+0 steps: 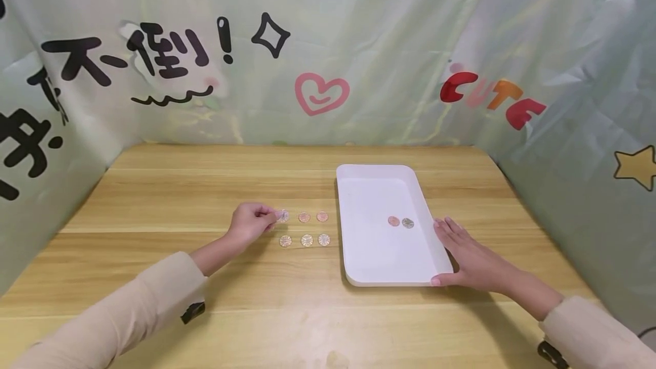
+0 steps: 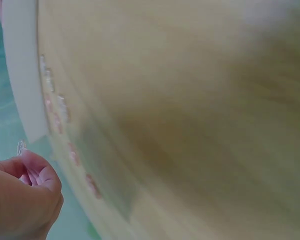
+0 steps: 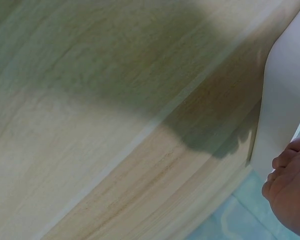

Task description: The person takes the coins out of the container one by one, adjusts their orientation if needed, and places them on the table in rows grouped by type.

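Observation:
My left hand (image 1: 252,222) pinches a silvery coin (image 1: 283,216) between thumb and fingertips, seen edge-on above the tabletop in the left wrist view as a thin disc (image 2: 21,147). Just to its right lie two copper-coloured coins, one nearer (image 1: 304,217) and one farther (image 1: 322,216). Below them is a row of paler coins (image 1: 307,240). A shallow white tray (image 1: 369,261) stands to the right, with a copper coin (image 1: 393,221) and a silvery coin (image 1: 408,223) inside. My right hand (image 1: 474,261) rests spread along the tray's right edge, thumb at the near corner.
The wooden table (image 1: 205,329) carries all of this. More reddish coins (image 2: 92,186) lie near the left hand in the left wrist view. A printed curtain (image 1: 389,44) closes off the back and both sides.

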`<state>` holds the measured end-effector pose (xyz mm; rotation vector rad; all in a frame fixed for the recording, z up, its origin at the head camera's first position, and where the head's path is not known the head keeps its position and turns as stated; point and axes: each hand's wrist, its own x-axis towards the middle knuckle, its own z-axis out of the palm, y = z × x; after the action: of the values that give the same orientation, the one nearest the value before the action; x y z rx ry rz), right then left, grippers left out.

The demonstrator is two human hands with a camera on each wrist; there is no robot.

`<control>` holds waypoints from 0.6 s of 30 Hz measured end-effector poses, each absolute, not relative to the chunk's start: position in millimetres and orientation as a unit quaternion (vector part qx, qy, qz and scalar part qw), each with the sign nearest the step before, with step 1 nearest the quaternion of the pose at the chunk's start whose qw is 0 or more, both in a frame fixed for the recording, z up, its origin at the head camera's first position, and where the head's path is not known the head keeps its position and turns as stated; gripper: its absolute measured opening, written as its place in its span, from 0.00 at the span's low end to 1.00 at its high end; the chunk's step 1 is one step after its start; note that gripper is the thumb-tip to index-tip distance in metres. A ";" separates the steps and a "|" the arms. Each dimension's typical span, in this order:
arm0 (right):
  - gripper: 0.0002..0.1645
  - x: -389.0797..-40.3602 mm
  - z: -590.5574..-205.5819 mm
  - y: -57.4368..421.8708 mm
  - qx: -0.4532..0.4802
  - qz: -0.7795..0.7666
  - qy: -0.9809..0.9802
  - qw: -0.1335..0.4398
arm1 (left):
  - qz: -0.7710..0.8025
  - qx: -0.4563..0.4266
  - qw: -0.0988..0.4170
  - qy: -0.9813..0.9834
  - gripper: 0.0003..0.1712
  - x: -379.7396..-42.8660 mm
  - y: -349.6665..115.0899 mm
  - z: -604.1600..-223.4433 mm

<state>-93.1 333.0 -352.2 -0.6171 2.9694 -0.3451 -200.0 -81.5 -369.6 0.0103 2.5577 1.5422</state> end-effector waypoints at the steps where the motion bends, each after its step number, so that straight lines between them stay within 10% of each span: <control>1: 0.65 -93.0 -352.2 333.0 -0.202 -0.112 0.972 0.045 | 0.512 0.000 0.081 0.855 0.10 -199.1 -85.0 -371.0; 18: 0.64 -92.7 -355.4 334.4 -0.214 -0.109 0.970 0.029 | 0.448 -0.021 0.124 0.885 0.08 -179.6 -117.3 -385.8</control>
<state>-92.7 334.4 -355.4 -0.6605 2.9930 -0.3358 -179.6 -117.3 -385.8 -0.0624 2.5815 1.3061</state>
